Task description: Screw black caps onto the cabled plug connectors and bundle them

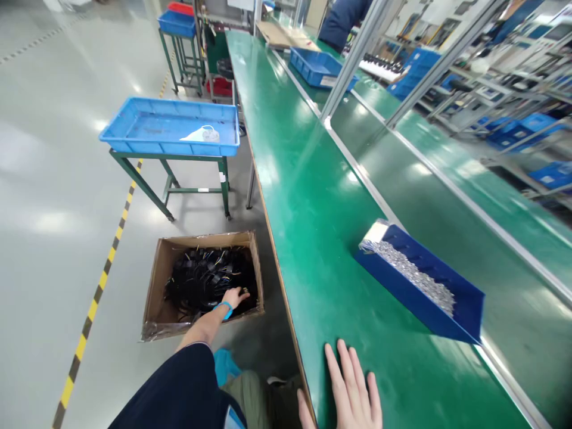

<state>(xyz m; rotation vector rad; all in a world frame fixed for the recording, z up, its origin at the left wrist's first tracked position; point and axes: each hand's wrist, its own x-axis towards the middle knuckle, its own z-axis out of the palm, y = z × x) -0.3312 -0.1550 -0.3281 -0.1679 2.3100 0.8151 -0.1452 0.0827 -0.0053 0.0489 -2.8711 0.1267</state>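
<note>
My left hand (236,295) reaches down into a cardboard box (156,286) on the floor, its fingers curled among a tangle of black wired parts (201,280). A blue band circles that wrist. My right hand (351,387) lies flat on the green bench top (313,196), fingers stretched out, holding nothing. A dark blue bin (447,298) holding several small silver parts (411,274) lies tilted on the bench to the right of that hand.
A blue tray (170,125) on a green stand stands left of the bench, with a white mask in it. More blue trays (317,65) sit farther along. A person in dark clothes (342,21) works at the far end. Yellow-black tape marks the floor.
</note>
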